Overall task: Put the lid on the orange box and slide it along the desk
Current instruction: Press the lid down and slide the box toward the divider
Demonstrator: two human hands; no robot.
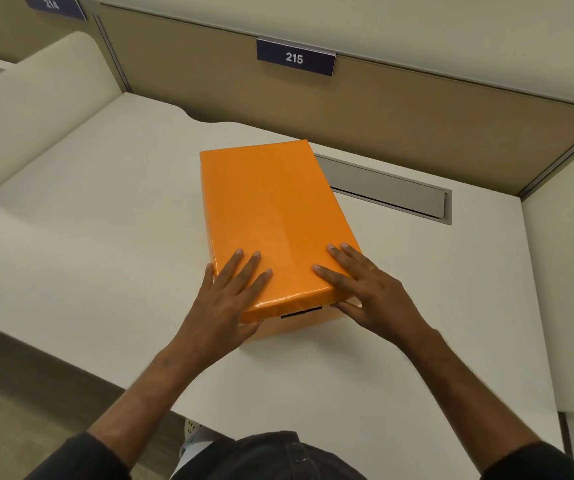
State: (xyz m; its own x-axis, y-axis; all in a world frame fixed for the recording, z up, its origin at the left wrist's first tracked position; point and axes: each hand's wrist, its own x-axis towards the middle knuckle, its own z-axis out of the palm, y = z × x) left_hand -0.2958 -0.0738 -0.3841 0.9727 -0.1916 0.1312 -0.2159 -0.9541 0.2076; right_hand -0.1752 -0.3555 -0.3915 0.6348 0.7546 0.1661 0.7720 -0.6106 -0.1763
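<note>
The orange box (299,318) stands in the middle of the white desk (105,237), its long side running away from me. The glossy orange lid (271,209) sits on top and covers it fully. My left hand (230,296) lies flat on the lid's near left corner, thumb wrapped over the left side. My right hand (365,289) lies flat on the near right corner, thumb against the front face of the box. Both sets of fingers are spread and pressed on the lid.
A grey cable slot (389,188) is set in the desk right behind the box. A tan partition with a "215" sign (295,58) closes the back. Cream dividers (36,109) flank both sides. The desk's near edge (71,344) runs diagonally at left.
</note>
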